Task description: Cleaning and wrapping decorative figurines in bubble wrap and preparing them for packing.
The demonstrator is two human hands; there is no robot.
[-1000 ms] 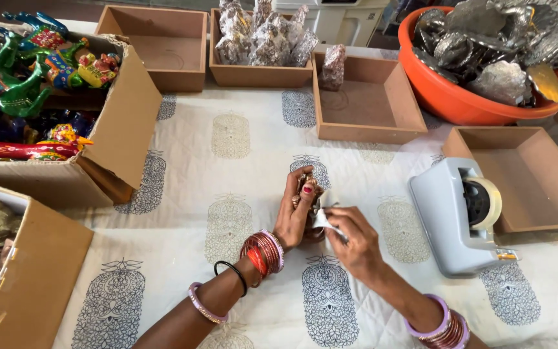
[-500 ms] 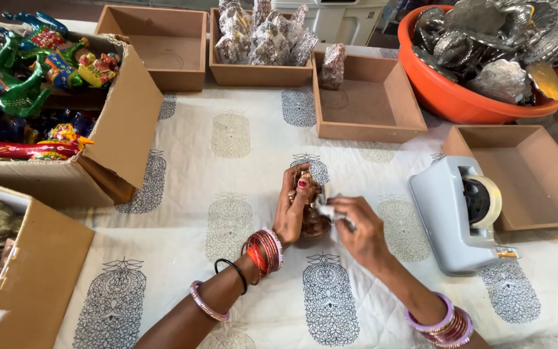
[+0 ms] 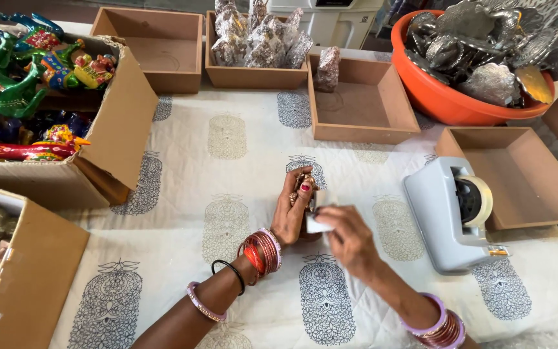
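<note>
My left hand (image 3: 292, 210) grips a small brown figurine (image 3: 305, 183) wrapped in clear film, holding it upright over the printed white tablecloth (image 3: 227, 194). My right hand (image 3: 349, 236) is pressed against the figurine's right side, with a pale strip of tape (image 3: 318, 224) under its fingers. The right hand is blurred by motion. Most of the figurine is hidden between the two hands. A grey tape dispenser (image 3: 450, 213) stands just right of my right hand.
Shallow brown trays lie around: one holding several wrapped figurines (image 3: 253, 39), one with a single wrapped piece (image 3: 360, 97), bare ones (image 3: 156, 45) (image 3: 518, 178). A cardboard box of painted toy animals (image 3: 40, 97) stands left. An orange tub of wrapped metal pieces (image 3: 479, 58) stands back right.
My right hand has moved from the figurine's side down and across its front with the tape strip. The left hand has kept its hold in place.
</note>
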